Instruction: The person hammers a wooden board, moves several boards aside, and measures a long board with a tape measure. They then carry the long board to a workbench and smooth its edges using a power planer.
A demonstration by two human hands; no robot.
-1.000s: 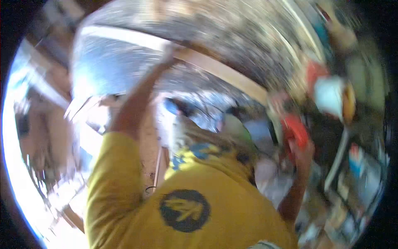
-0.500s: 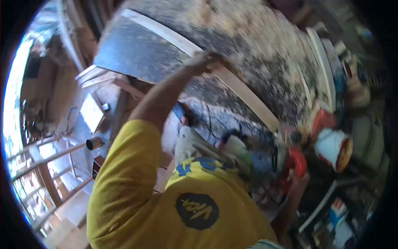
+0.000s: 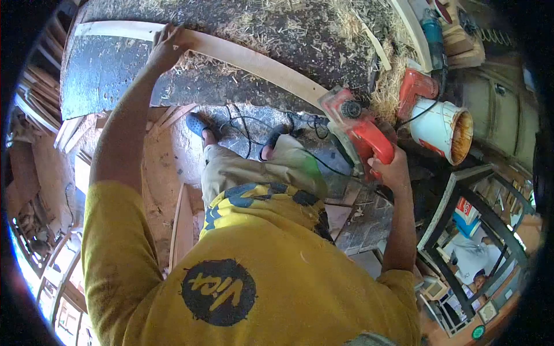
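A long, slightly curved wooden board (image 3: 259, 64) lies along the near edge of a dark workbench (image 3: 109, 75) strewn with shavings. Over the board's left part is my left hand (image 3: 170, 46), its fingers bent over the wood and pressing on it. My right hand (image 3: 392, 167) is wrapped round the handle of a red electric planer (image 3: 363, 130). The planer's front rests at the board's right end, and its cord hangs below the bench edge.
Right of the planer are a red power tool (image 3: 416, 89) and a stained white bucket (image 3: 440, 130). A blue tool (image 3: 433, 34) lies at the upper right. Cords trail near my feet. A dark frame (image 3: 447, 213) stands at the lower right.
The view has shifted and sharpened. My left hand now sits farther left along the board. The planer, still in my right hand, shows more fully at the board's right end.
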